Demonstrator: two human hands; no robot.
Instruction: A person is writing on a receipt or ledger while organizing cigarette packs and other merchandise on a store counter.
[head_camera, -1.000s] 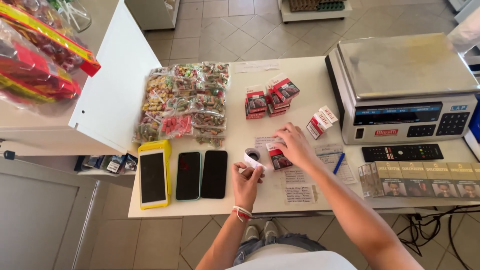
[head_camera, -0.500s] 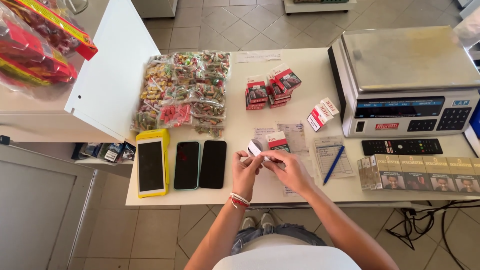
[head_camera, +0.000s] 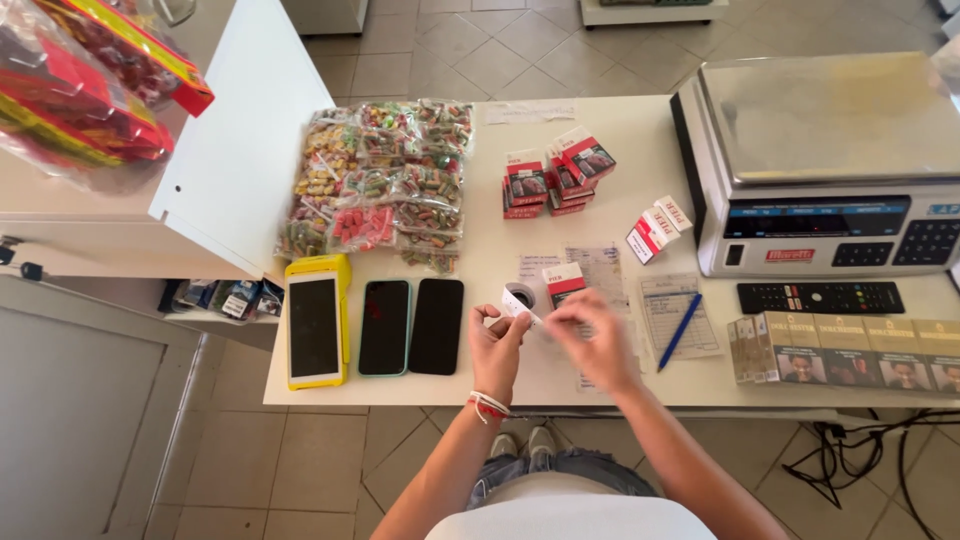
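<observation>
— So, where did we have the small white roll (head_camera: 519, 298)?

— We held it in our left hand (head_camera: 497, 345), fingers clasped around it, lifted just above the white counter (head_camera: 480, 375). Our right hand (head_camera: 592, 335) sat just beside it, thumb and forefinger pinched on the loose white end coming off the roll, so the two hands nearly touched.

— And what lay around that grip?

— Just beyond it we saw a single red-and-white pack (head_camera: 563, 281) on some paper slips (head_camera: 600, 268). Farther beyond stood the stack of red packs (head_camera: 553, 178). To the right of our right hand a blue pen (head_camera: 680, 330) lay on a printed form (head_camera: 676, 312), with the row of tan cartons (head_camera: 850, 345) and a black remote (head_camera: 820, 297) past it, and the weighing scale (head_camera: 830, 150) beyond those.

— To the left?

— Two dark phones (head_camera: 412, 326) lay side by side near our left hand, then a yellow-cased terminal (head_camera: 316, 320). Beyond them sat bags of wrapped sweets (head_camera: 385, 180).
</observation>
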